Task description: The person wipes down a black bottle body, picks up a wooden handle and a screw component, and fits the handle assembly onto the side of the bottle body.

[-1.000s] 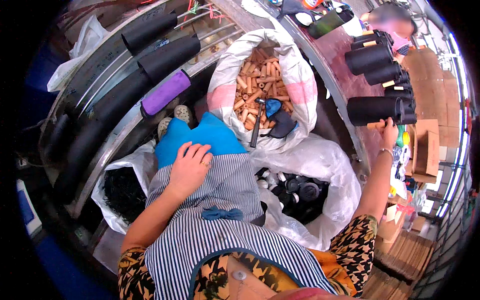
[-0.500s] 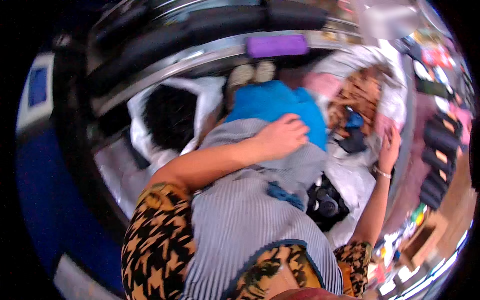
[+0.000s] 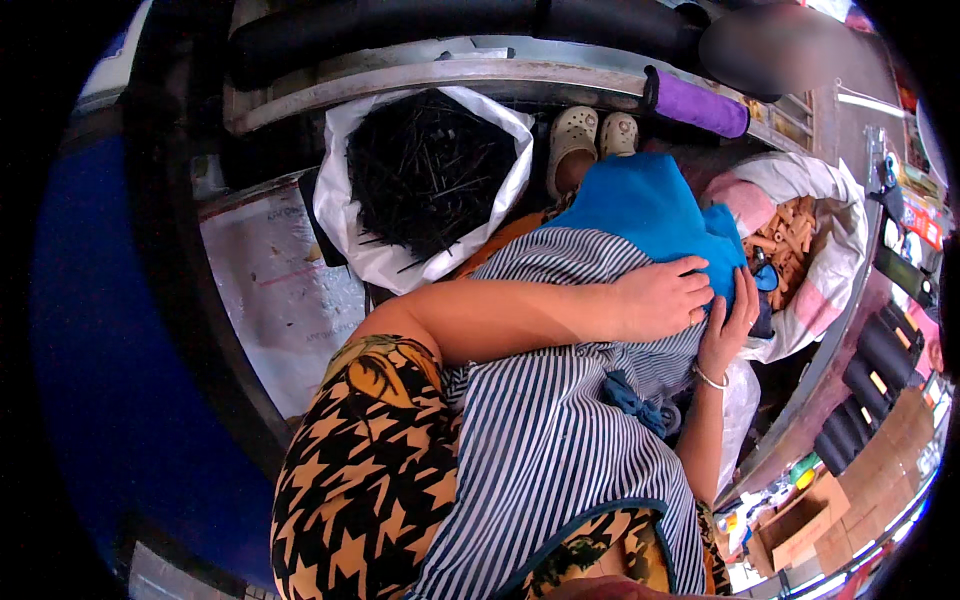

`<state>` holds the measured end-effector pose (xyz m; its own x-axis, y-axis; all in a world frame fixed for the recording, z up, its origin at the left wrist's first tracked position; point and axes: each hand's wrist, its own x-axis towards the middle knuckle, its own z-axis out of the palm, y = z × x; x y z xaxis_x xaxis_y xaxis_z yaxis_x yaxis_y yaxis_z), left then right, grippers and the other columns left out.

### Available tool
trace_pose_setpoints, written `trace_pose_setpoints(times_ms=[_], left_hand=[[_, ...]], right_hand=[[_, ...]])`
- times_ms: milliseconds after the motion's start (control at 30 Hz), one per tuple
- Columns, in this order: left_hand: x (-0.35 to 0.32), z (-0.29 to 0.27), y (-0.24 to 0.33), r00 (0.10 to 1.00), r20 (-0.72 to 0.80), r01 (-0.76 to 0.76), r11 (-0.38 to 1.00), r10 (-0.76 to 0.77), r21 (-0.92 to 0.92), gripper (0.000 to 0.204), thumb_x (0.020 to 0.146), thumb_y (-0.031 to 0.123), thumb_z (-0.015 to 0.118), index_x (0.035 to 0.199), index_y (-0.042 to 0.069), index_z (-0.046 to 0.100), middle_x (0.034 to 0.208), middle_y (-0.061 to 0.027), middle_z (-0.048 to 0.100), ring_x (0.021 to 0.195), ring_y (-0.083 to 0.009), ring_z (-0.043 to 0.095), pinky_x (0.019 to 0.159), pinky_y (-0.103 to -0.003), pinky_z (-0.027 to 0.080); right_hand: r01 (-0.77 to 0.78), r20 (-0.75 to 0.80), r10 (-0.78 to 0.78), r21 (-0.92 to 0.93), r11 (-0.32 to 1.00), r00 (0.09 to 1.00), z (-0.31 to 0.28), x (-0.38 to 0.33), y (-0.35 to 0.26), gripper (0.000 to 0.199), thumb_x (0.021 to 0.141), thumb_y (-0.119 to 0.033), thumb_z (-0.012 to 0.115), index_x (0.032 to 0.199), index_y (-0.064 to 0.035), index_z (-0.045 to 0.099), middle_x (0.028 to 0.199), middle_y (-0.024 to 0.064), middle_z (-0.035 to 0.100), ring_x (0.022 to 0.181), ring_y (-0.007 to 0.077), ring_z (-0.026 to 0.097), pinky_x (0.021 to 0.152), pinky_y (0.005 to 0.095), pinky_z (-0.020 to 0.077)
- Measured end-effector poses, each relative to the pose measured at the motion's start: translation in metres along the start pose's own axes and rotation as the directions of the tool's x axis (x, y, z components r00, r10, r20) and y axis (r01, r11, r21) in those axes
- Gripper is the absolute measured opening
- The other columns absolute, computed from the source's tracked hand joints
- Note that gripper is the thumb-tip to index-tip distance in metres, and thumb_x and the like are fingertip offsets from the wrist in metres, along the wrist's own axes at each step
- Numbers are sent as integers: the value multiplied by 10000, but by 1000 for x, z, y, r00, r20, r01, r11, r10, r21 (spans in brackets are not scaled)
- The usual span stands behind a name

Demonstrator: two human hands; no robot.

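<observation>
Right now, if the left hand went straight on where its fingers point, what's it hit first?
Likely the right hand, just beyond the fingertips of the left hand. Depth is unclear, so it might pass over or under.

Open room above apron point(image 3: 560, 430), sack point(image 3: 845, 215) rightward

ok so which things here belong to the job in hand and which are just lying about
Likely in use:
striped apron, under left hand
blue cloth, at right hand
sack of brown tubes, nearby

Seemingly lying about:
purple pad
bag of black strips
cardboard box
</observation>
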<state>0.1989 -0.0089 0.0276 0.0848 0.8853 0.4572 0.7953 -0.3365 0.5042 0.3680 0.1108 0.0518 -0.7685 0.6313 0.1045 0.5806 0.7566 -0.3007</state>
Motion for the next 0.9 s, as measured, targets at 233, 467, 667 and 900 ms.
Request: trace_pose_setpoints(times_ms=[233, 467, 667, 900], left_hand=[[-19, -19, -15, 989, 93, 127, 979, -114, -158, 256, 793, 229, 602, 963, 55, 681, 1282, -128, 584, 1274, -257, 476, 1145, -456, 249], [-14, -16, -18, 993, 43, 117, 986, -113, -116, 197, 807, 194, 567, 920, 74, 674, 1221, -98, 621, 1209, -225, 535, 1119, -438, 301], [2, 4, -20, 990, 95, 132, 934, -106, -331, 212, 821, 220, 631, 977, 83, 675, 1181, -86, 630, 1164, -211, 557, 1100, -431, 322], [-13, -45, -52, 818, 327, 487, 268, -472, -831, 238, 842, 80, 654, 1079, 86, 636, 1154, -87, 633, 1087, -225, 598, 989, -372, 443]], right_hand=[[-3, -43, 5, 34, 999, 999, 18, 30, -28, 364, 900, -140, 588, 1246, -30, 596, 1326, 151, 551, 1254, 346, 475, 1074, 442, 320], [-22, -54, 25, 41, 999, 998, 17, 35, -25, 336, 887, -128, 594, 1205, -21, 618, 1282, 146, 584, 1221, 327, 506, 1060, 436, 327], [-95, -54, 97, 49, 994, 994, 14, 17, -3, 339, 890, -114, 581, 1212, -16, 609, 1293, 153, 575, 1224, 325, 500, 1062, 433, 321], [-80, -31, 84, 104, 991, 996, 16, 21, 9, 345, 917, -134, 558, 1239, -16, 597, 1317, 159, 564, 1240, 332, 486, 1075, 423, 309]])
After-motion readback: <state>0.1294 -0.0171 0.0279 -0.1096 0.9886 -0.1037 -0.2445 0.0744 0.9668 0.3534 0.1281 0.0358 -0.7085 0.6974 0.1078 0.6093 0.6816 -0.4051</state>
